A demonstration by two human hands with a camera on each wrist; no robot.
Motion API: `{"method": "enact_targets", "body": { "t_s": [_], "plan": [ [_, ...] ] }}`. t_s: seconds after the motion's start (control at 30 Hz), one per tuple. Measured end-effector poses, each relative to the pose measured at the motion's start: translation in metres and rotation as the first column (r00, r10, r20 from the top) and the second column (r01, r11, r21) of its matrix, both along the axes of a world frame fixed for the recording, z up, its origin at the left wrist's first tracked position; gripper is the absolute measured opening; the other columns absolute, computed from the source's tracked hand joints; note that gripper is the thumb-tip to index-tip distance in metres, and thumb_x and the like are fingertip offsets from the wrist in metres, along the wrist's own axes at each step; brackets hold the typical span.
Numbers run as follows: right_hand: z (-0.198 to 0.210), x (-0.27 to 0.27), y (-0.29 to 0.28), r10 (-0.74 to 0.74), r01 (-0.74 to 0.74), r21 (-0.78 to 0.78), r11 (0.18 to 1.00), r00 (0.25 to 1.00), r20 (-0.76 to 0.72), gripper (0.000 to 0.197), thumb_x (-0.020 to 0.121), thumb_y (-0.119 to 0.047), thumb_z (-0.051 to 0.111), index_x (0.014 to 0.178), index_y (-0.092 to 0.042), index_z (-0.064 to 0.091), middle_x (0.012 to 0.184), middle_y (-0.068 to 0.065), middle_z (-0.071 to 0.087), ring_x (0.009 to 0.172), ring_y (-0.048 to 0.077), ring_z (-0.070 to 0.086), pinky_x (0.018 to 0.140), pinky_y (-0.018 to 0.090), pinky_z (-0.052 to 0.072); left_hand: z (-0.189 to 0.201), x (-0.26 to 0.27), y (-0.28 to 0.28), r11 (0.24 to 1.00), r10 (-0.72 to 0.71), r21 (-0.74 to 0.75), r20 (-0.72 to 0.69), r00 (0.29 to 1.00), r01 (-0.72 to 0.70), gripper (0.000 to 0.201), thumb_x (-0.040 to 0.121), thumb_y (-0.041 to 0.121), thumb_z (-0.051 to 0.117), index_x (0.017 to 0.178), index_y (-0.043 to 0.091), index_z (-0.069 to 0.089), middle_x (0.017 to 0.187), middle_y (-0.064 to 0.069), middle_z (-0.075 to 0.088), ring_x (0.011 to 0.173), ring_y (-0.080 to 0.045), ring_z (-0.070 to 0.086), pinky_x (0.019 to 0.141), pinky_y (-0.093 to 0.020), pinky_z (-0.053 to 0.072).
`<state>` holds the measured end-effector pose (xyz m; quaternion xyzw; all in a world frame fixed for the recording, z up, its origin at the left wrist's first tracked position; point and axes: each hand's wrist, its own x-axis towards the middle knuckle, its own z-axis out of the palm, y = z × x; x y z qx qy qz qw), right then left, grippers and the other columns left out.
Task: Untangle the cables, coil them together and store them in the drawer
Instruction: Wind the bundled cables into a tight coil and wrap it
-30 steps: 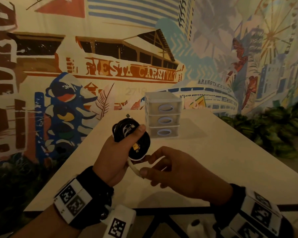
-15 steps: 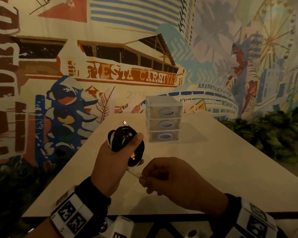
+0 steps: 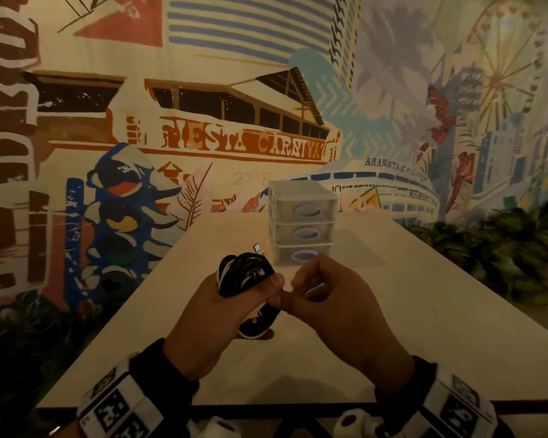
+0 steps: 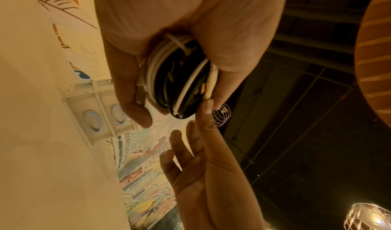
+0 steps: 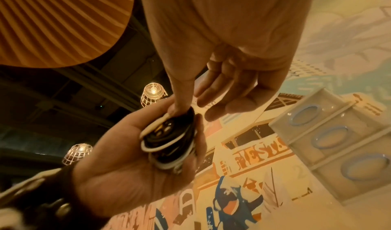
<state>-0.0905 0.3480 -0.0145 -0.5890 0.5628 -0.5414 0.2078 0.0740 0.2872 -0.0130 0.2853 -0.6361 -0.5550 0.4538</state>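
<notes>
While my left hand grips the coil and my right fingers press its white end in, a slip could spring the loops loose before the drawers at twelve o'clock.

The head camera looks forward and down from above the near edge of the worktop, taking in both hands, the three-drawer organiser at mid-distance and the painted mural behind. The left wrist camera sits very close behind the left hand, looking along its palm, its picture rolled sideways. The right wrist camera looks along the right hand, tilted up toward the ceiling lamps. All three views share the cable coil and the organiser.
</notes>
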Motion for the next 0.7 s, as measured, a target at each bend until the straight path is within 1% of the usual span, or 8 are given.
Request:
{"method": "enact_targets", "body": {
  "t_s": [0.1,0.23,0.3,0.37,0.43,0.53,0.6,0.7],
  "plan": [
    [0.003,-0.008,-0.004,0.028,-0.026,0.026,0.999,0.997,-0.076,0.042,0.067,-0.047,0.089,0.09,-0.026,0.061,0.081,-0.007,0.072,0.07,0.006,0.069,0.061,0.015,0.051,0.001,0.003,0.002,0.996,-0.078,0.035,0.047,0.996,0.076,0.019,0.068,0.032,0.077,0.084,0.021,0.077,0.09,-0.013,0.075,0.084,-0.03,0.073,0.067,-0.047,0.06],
    [0.004,-0.01,0.0,0.1,-0.097,0.023,0.995,0.979,-0.176,0.032,0.072,-0.051,0.084,0.083,-0.029,0.065,0.079,-0.007,0.073,0.072,0.006,0.069,0.068,0.019,0.054,0.004,0.011,-0.003,0.979,-0.195,0.081,0.131,0.972,0.186,0.019,0.07,0.024,0.079,0.088,0.02,0.076,0.092,-0.014,0.074,0.088,-0.03,0.073,0.069,-0.046,0.059],
    [0.003,-0.01,0.003,0.144,-0.14,0.031,0.99,0.966,-0.214,0.026,0.075,-0.045,0.084,0.082,-0.027,0.066,0.078,-0.007,0.074,0.073,0.006,0.069,0.069,0.016,0.051,0.004,0.014,-0.005,0.974,-0.228,0.039,0.176,0.958,0.224,0.018,0.075,0.016,0.082,0.092,0.014,0.075,0.088,-0.015,0.072,0.082,-0.03,0.072,0.067,-0.045,0.059],
    [0.002,-0.012,0.004,0.18,-0.173,0.05,0.984,0.958,-0.223,0.022,0.078,-0.036,0.085,0.083,-0.025,0.067,0.079,-0.005,0.074,0.074,0.007,0.069,0.07,0.017,0.051,0.003,0.014,-0.006,0.97,-0.232,-0.015,0.215,0.949,0.241,0.018,0.077,0.016,0.081,0.092,0.011,0.073,0.083,-0.015,0.071,0.076,-0.029,0.071,0.065,-0.041,0.058],
    [0.0,-0.017,0.003,0.201,-0.188,0.079,0.979,0.953,-0.224,0.021,0.079,-0.031,0.086,0.085,-0.024,0.067,0.081,-0.005,0.074,0.075,0.008,0.07,0.071,0.018,0.054,0.0,0.013,-0.008,0.973,-0.204,-0.055,0.245,0.948,0.223,0.018,0.079,0.02,0.08,0.092,0.01,0.073,0.083,-0.017,0.072,0.075,-0.031,0.071,0.066,-0.042,0.059],
    [-0.004,-0.023,0.001,0.239,-0.213,0.125,0.969,0.938,-0.251,0.021,0.079,-0.033,0.085,0.088,-0.025,0.068,0.083,-0.009,0.075,0.076,0.005,0.07,0.071,0.017,0.054,-0.003,0.009,-0.013,0.966,-0.203,-0.081,0.354,0.913,0.247,0.018,0.082,0.026,0.079,0.092,0.013,0.073,0.086,-0.02,0.072,0.079,-0.036,0.072,0.073,-0.045,0.061],
    [-0.006,-0.027,0.0,0.24,-0.203,0.157,0.967,0.93,-0.278,0.021,0.079,-0.04,0.084,0.087,-0.029,0.068,0.085,-0.013,0.074,0.077,0.004,0.07,0.071,0.018,0.054,-0.004,0.006,-0.02,0.959,-0.213,-0.082,0.421,0.882,0.271,0.017,0.08,0.032,0.079,0.092,0.022,0.074,0.088,-0.015,0.074,0.08,-0.031,0.073,0.075,-0.037,0.061],
    [-0.003,-0.034,-0.007,0.228,-0.171,0.195,0.966,0.92,-0.319,0.021,0.08,-0.047,0.082,0.087,-0.034,0.066,0.088,-0.019,0.072,0.077,0.0,0.07,0.068,0.016,0.053,-0.001,0.0,-0.035,0.942,-0.179,-0.157,0.514,0.839,0.298,0.026,0.073,0.05,0.08,0.092,0.035,0.072,0.089,-0.003,0.075,0.082,-0.018,0.073,0.077,-0.026,0.058]
  ]
}}
